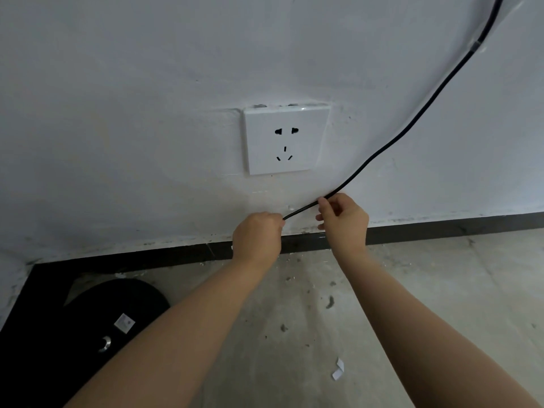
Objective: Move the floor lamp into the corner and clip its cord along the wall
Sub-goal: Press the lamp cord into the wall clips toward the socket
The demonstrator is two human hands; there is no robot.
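A thin black cord (412, 122) runs down the white wall from the top right, passing through a clear clip (478, 45) high on the wall. Low on the wall, just above the dark skirting, my right hand (343, 222) pinches the cord and my left hand (257, 237) is closed on its lower end, the short stretch between them taut. The lamp's round black base (97, 316) sits on the floor in the corner at lower left, with a white sticker and a metal button on it. The lamp pole is out of view.
A white wall socket (285, 139) with nothing plugged in sits just above my hands. A dark skirting board (441, 229) lines the wall's foot. Two small white paper scraps (338, 369) lie on the dusty concrete floor.
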